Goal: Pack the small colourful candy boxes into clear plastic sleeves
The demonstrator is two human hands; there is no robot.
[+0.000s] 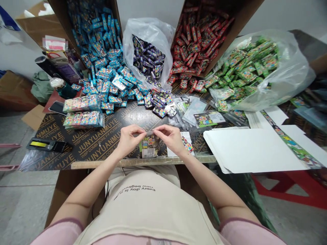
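Close to the table's front edge, a small clear plastic bag (150, 147) with a printed label hangs upright between my hands. My left hand (130, 136) pinches its top edge at the left corner, thumb against forefinger. At the right corner my right hand (170, 136) grips the same edge in a matching pinch. What is inside the bag is hard to make out. Partly behind my right hand lies a white card (174, 150), with a small red printed packet (187, 144) on it.
Blue boxes (104, 80), purple boxes (148, 59), red boxes (195, 42) and green packets (245, 64) are heaped along the back. Filled packs (83, 119) are stacked at left, near a black stapler-like tool (48, 145). White card sheets (255, 149) lie at right; flat printed bags (209, 118) lie mid-table.
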